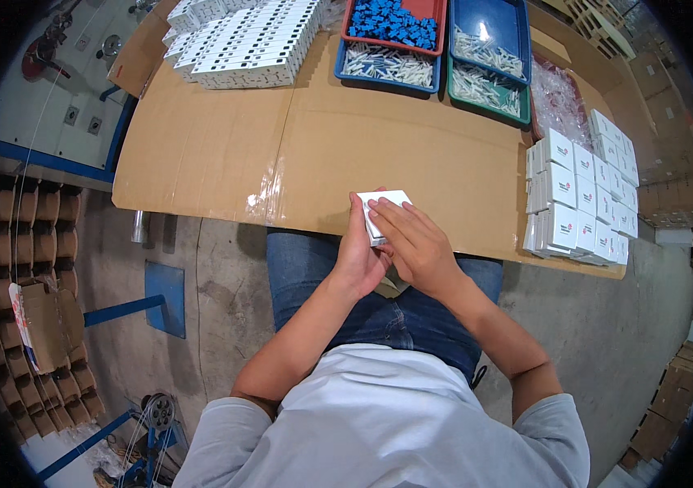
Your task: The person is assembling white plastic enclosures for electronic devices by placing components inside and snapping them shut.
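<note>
A small white carton (396, 197) is held between my hands at the near edge of the cardboard-covered table (346, 154). My left hand (357, 254) wraps around its left side, thumb along the edge. Across its top lies my right hand (419, 241), the fingers close together and pressed on the carton. My palms and fingers hide much of the carton, so I cannot tell whether its flap is closed.
Stacked white cartons (574, 195) stand at the table's right. A larger block of white boxes (249, 49) fills the far left. Far trays include a red tray (442, 32) of blue pieces, a blue tray (336, 69) and a green tray (476, 106) of white sticks. Clear plastic packaging (558, 102) lies beside them.
</note>
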